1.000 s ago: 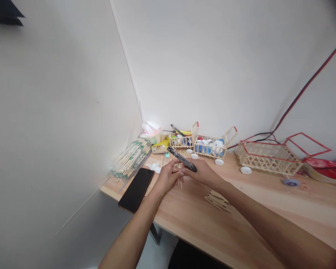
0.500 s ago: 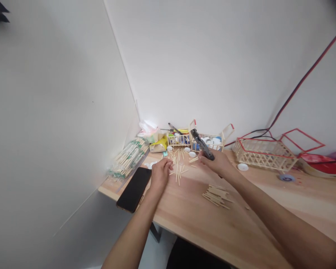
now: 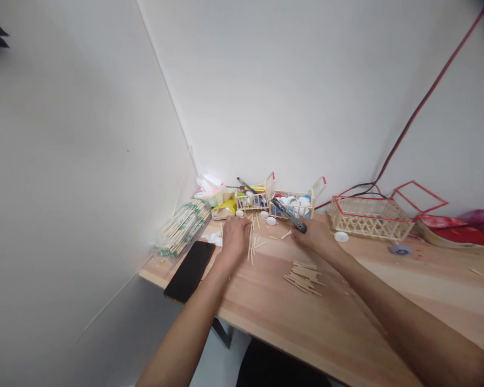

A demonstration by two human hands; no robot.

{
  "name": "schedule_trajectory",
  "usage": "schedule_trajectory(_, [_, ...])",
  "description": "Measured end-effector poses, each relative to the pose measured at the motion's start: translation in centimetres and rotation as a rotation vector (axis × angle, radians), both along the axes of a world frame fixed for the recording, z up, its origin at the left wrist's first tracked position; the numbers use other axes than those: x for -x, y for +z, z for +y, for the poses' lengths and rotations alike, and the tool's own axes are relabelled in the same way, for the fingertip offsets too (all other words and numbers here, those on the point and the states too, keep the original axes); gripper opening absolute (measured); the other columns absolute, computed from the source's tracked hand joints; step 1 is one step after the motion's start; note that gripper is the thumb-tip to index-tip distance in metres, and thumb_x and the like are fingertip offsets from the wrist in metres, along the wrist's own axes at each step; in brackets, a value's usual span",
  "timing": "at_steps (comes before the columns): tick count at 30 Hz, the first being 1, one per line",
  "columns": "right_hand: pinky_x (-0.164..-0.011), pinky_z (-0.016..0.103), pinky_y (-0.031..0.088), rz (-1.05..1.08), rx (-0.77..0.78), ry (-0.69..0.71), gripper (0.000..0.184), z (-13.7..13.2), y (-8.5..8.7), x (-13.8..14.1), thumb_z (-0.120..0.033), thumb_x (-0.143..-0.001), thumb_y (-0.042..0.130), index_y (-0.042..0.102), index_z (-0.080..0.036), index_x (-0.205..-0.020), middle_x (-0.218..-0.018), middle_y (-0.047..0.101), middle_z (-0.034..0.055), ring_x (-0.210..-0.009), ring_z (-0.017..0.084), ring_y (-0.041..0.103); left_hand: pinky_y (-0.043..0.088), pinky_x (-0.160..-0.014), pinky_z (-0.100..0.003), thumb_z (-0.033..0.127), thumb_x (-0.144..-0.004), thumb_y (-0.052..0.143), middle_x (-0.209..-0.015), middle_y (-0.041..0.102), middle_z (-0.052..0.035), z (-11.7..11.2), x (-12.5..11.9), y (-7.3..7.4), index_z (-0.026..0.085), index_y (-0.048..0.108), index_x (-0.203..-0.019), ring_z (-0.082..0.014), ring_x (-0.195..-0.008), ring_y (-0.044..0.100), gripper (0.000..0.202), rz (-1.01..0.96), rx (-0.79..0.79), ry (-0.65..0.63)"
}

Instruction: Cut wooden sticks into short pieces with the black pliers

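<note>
My left hand (image 3: 234,237) is low over the table, fingers curled together at the edge of a scatter of thin wooden sticks (image 3: 257,245). The fingertips are partly hidden, so I cannot make out what is in them. My right hand (image 3: 312,235) is wrapped round a long dark grey hand tool (image 3: 289,214), its head pointing up and left; its exact kind is unclear. Below the right hand lies a loose bunch of short sticks (image 3: 304,278). A couple of short stick pieces (image 3: 286,234) lie just left of the right hand.
Behind the hands stand two small stick baskets (image 3: 252,201) holding bottles and tools. A larger red-rimmed stick basket (image 3: 371,220) is to the right. At left are bagged sticks (image 3: 183,226), a black phone (image 3: 189,271) and a yellow packet (image 3: 225,208). White lids (image 3: 341,236) lie about.
My left hand has moved up and forward along the scattered sticks. My right hand has lowered slightly with the tool, which now tilts flatter. The view has shifted a little.
</note>
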State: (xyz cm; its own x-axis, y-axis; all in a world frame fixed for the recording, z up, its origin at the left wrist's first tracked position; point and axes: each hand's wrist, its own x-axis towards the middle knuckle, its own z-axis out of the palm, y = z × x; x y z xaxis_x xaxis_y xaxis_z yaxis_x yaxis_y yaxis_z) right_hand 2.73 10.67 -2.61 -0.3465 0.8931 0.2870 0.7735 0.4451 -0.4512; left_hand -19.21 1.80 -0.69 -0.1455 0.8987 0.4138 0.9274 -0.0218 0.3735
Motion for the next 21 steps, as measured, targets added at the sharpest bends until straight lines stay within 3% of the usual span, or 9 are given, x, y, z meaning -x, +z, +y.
schedule_trajectory(3, [-0.057, 0.028, 0.037, -0.021, -0.007, 0.000, 0.020, 0.2, -0.2, -0.3, -0.027, -0.080, 0.055, 0.071, -0.016, -0.077, -0.074, 0.072, 0.0116, -0.067, 0.024, 0.062, 0.042, -0.082, -0.035, 0.024, -0.089, 0.049, -0.085, 0.070, -0.0145, 2.5, -1.8, 0.4, 0.015, 0.073, -0.077, -0.0263, -0.089, 0.061, 0.028, 0.062, 0.151, 0.055])
schedule_trajectory(6, [-0.058, 0.028, 0.037, -0.040, -0.009, -0.003, 0.017, 0.3, -0.2, -0.6, -0.025, -0.077, 0.058, 0.071, -0.016, -0.077, -0.071, 0.071, 0.0099, -0.066, 0.023, 0.061, 0.044, -0.083, -0.037, 0.032, -0.088, 0.056, -0.098, 0.070, -0.0222, 4.7, -3.0, 0.1, 0.010, 0.073, -0.089, -0.0323, -0.101, 0.060, 0.028, 0.072, 0.230, 0.135])
schedule_trajectory(10, [-0.061, 0.028, 0.039, -0.044, -0.004, 0.018, 0.019, -0.2, 0.4, -1.7, -0.024, -0.077, 0.057, 0.073, -0.018, -0.086, -0.073, 0.072, 0.0072, -0.069, 0.023, 0.063, 0.045, -0.084, -0.037, 0.013, -0.085, 0.053, -0.107, 0.069, -0.0267, 6.6, -3.1, -0.5, 0.005, 0.072, -0.101, -0.0341, -0.110, 0.060, 0.026, 0.055, 0.329, 0.223])
schedule_trajectory(16, [-0.064, 0.029, 0.042, 0.036, 0.012, 0.018, 0.027, -2.3, 2.2, -4.4, -0.026, -0.080, 0.055, 0.073, -0.018, -0.099, -0.082, 0.074, 0.0091, -0.076, 0.027, 0.067, 0.048, -0.084, -0.036, 0.006, -0.074, 0.059, -0.107, 0.069, -0.0268, 7.6, -1.4, -0.4, 0.007, 0.073, -0.098, -0.0336, -0.110, 0.063, 0.028, 0.001, 0.422, 0.219])
schedule_trajectory(21, [-0.063, 0.032, 0.044, 0.065, 0.002, -0.022, 0.023, -4.2, 2.5, -7.3, -0.031, -0.080, 0.054, 0.072, -0.020, -0.087, -0.076, 0.073, 0.0087, -0.072, 0.028, 0.067, 0.046, -0.083, -0.034, 0.010, -0.079, 0.057, -0.093, 0.072, -0.0225, 7.0, -0.1, -1.1, 0.010, 0.072, -0.083, -0.0295, -0.100, 0.066, 0.015, -0.138, 0.296, 0.142])
